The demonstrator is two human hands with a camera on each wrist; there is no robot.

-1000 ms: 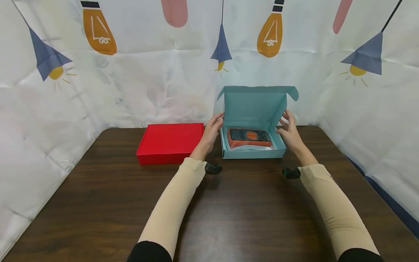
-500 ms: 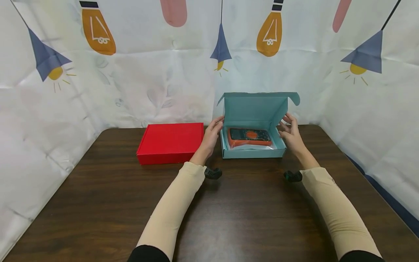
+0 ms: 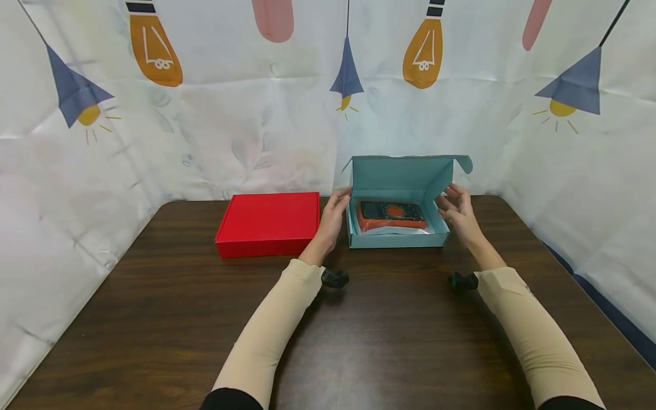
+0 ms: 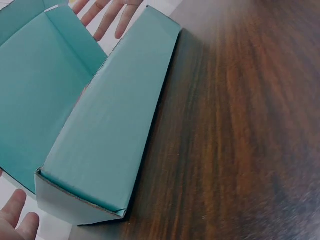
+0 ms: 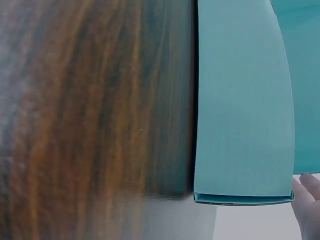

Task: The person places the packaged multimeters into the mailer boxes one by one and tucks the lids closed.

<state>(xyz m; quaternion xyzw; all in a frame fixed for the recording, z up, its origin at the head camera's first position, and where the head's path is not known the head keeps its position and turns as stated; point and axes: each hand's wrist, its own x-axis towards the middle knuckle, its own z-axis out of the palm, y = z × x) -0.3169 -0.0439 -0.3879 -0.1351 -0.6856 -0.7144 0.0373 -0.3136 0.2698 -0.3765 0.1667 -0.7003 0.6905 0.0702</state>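
One teal box [image 3: 397,241] far right, lid [image 3: 400,172] raised; one red box [image 3: 269,224] left. One multimeter [image 3: 391,214] inside teal box. Left hand [image 3: 330,219], right hand [image 3: 460,215] flank lid, grips loose; contact unclear.

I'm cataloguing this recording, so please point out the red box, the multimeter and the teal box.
Red box [image 3: 269,222]: head view, on its top face.
Multimeter [image 3: 394,211]: head view, on its round orange dial.
Teal box [image 4: 112,115]: left wrist view, on its front wall.
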